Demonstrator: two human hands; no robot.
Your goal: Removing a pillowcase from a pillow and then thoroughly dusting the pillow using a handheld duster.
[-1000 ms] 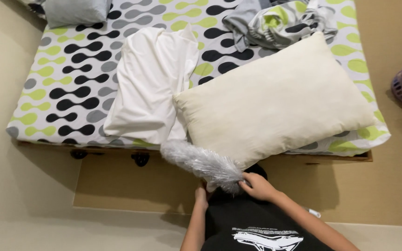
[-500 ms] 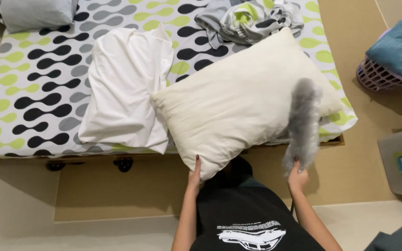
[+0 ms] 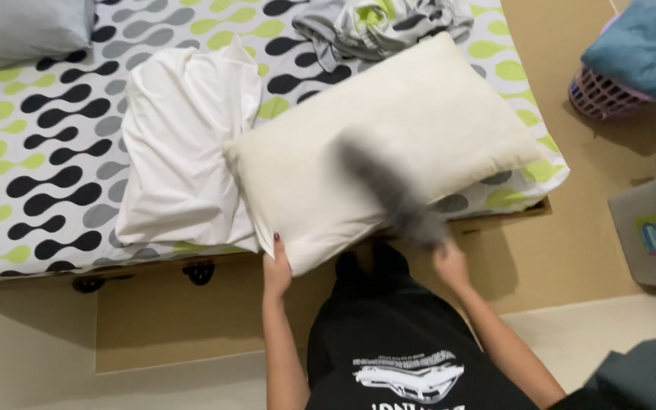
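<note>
The bed, under a sheet of black, grey and green blobs, carries a big cream pillow overhanging the near edge beside a crumpled white pillowcase. The left hand grips the pillow's near corner. The right hand is closed on a grey duster, blurred across the pillow. A hard swipe could, I'd judge, tip the overhanging pillow floorward.

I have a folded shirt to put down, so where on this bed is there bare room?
Bare patterned sheet lies left of the white folded cloth, below the grey pillow. The right side is crowded: the cream pillow and crumpled grey-green clothes fill it.
</note>
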